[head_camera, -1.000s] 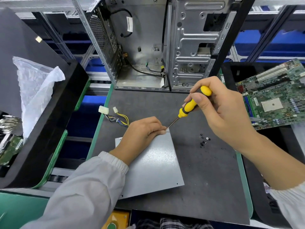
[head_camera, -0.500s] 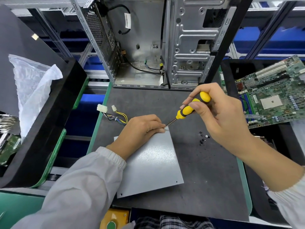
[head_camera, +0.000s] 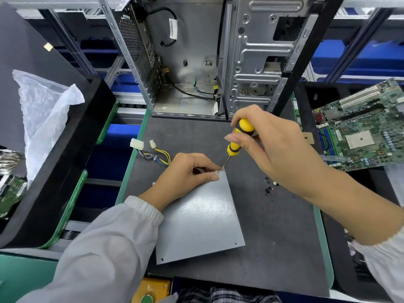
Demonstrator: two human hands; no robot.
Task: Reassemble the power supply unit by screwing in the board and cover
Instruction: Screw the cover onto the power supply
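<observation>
The power supply unit lies on the dark mat with its grey metal cover (head_camera: 201, 217) facing up. Its bundled cables with white connectors (head_camera: 150, 150) trail out at the upper left. My left hand (head_camera: 185, 178) rests on the cover's far corner, fingertips pinched around the screw spot. My right hand (head_camera: 275, 149) grips a yellow and black screwdriver (head_camera: 238, 141), held steeply, its tip on that far right corner beside my left fingertips. Several small black screws (head_camera: 270, 186) lie loose on the mat to the right of the cover.
An open computer case (head_camera: 218, 62) stands at the back of the mat (head_camera: 273, 248). A green motherboard (head_camera: 360, 127) lies in a black tray on the right. On the left, a black tray (head_camera: 65, 160) holds a clear plastic bag (head_camera: 41, 119). A yellow object (head_camera: 153, 289) sits at the near edge.
The screwdriver has tilted from a low slant to a steep angle, with my right hand moving up over the cover's corner. My left hand keeps pinching at the same corner.
</observation>
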